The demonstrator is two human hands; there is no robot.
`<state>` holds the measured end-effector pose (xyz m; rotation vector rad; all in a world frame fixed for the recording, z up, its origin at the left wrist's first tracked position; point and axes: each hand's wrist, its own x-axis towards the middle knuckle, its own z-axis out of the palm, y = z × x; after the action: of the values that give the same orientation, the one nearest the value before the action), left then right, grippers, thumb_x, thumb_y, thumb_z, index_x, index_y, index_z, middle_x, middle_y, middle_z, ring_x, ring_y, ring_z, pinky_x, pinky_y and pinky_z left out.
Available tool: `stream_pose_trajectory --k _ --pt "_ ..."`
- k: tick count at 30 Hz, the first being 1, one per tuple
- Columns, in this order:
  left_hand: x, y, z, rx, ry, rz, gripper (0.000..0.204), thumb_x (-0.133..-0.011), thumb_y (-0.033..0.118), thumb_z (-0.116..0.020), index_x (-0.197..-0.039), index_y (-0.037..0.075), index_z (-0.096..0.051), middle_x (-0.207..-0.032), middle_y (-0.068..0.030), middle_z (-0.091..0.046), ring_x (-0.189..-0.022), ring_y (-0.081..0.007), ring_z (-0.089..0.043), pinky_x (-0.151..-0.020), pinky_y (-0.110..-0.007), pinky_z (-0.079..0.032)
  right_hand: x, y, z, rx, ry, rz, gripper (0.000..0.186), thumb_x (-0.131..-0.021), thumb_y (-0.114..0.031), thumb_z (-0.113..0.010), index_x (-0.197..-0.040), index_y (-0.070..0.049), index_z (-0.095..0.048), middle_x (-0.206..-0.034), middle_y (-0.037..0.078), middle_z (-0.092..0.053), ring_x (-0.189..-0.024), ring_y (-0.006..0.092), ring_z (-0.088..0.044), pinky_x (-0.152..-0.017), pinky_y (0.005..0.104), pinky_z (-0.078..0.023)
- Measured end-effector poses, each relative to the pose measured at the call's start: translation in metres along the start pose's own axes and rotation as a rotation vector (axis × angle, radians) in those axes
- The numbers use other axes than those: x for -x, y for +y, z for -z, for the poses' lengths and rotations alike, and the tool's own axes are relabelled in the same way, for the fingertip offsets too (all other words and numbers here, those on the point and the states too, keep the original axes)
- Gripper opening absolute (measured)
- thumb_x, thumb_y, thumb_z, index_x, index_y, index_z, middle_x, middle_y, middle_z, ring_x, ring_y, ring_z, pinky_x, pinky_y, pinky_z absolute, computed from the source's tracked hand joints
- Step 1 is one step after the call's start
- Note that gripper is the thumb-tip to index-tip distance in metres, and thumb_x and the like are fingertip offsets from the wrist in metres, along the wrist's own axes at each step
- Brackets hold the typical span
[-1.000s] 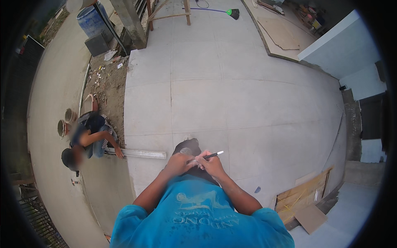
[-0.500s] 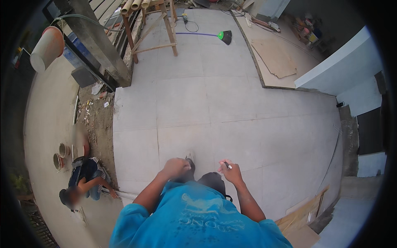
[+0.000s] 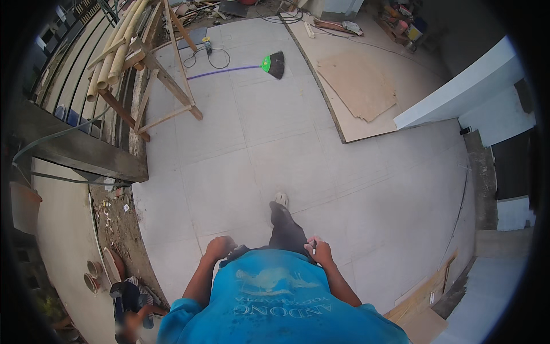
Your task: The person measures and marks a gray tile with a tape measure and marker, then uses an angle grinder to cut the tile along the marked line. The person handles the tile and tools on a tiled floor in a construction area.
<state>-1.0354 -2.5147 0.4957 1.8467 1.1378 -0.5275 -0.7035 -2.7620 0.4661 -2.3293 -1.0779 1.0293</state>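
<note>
the person is walking over the pale grey tiled floor [image 3: 240, 149], one leg forward. the right hand [image 3: 319, 251] is closed around a thin dark pen-like tool [image 3: 313, 246] at the hip; the left hand [image 3: 220, 247] is clenched, seemingly empty. next move probably needs stopping and crouching to use the tool.

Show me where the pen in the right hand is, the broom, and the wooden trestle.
pen [image 3: 313, 246]: head view, on the short dark bit showing above the right hand's grip.
broom [image 3: 275, 64]: head view, on the dark bristle head by the green collar.
wooden trestle [image 3: 169, 80]: head view, on its slanted leg.
</note>
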Motion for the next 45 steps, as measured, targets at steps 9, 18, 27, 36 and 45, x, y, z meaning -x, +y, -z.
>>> stream_pose_trajectory --k 9,18,27,36,45 --pt "-0.119 0.05 0.113 0.66 0.436 0.196 0.023 -0.096 0.022 -0.059 -0.098 0.004 -0.074 -0.084 -0.0106 -0.075 -0.069 -0.0156 -0.071 -0.066 -0.033 -0.055 -0.276 -0.067 0.106 0.142 -0.583 0.158 0.059 -0.08 -0.055 -0.076 -0.107 -0.005 -0.061 -0.087 0.018 -0.069 -0.085 0.0339 -0.067 -0.075 0.0436 -0.051" --pt "-0.292 0.035 0.252 0.385 0.238 0.355 0.027 -0.09 0.028 -0.061 -0.105 0.011 -0.074 -0.091 -0.0096 -0.076 -0.092 -0.0274 -0.072 -0.085 -0.039 -0.055 -0.509 -0.164 0.168 0.209 -0.476 -0.127 0.065 -0.081 -0.062 -0.073 -0.102 -0.002 -0.06 -0.088 0.02 -0.068 -0.086 0.0352 -0.067 -0.075 0.0433 -0.051" --pt "-0.522 0.17 0.625 0.306 0.509 0.017 0.023 -0.094 0.027 -0.063 -0.105 0.009 -0.071 -0.097 -0.0145 -0.074 -0.094 -0.032 -0.07 -0.083 -0.044 -0.054 -0.718 -0.321 0.269 -0.011 -0.144 0.193 0.031 -0.088 -0.027 -0.075 -0.089 -0.007 -0.051 -0.062 0.012 -0.055 -0.057 0.0258 -0.057 -0.056 0.0393 -0.043" --pt "-0.709 0.263 0.756 -0.032 0.168 0.065 0.043 -0.092 0.045 -0.066 -0.115 0.009 -0.067 -0.101 -0.0146 -0.073 -0.099 -0.0329 -0.07 -0.083 -0.046 -0.055 -0.976 -0.46 0.379 0.057 -0.265 0.3 0.019 -0.087 -0.011 -0.072 -0.091 -0.006 -0.053 -0.064 0.015 -0.058 -0.06 0.0331 -0.06 -0.058 0.0427 -0.044" --pt "-0.801 0.329 0.875 0.116 0.32 0.196 0.044 -0.092 0.05 -0.063 -0.105 0.008 -0.07 -0.085 -0.0196 -0.071 -0.085 -0.039 -0.069 -0.076 -0.05 -0.054 -1.209 -0.498 0.434 0.225 -0.547 0.319 0.019 -0.086 -0.015 -0.072 -0.093 -0.007 -0.056 -0.079 0.016 -0.065 -0.076 0.0337 -0.065 -0.068 0.0411 -0.049"
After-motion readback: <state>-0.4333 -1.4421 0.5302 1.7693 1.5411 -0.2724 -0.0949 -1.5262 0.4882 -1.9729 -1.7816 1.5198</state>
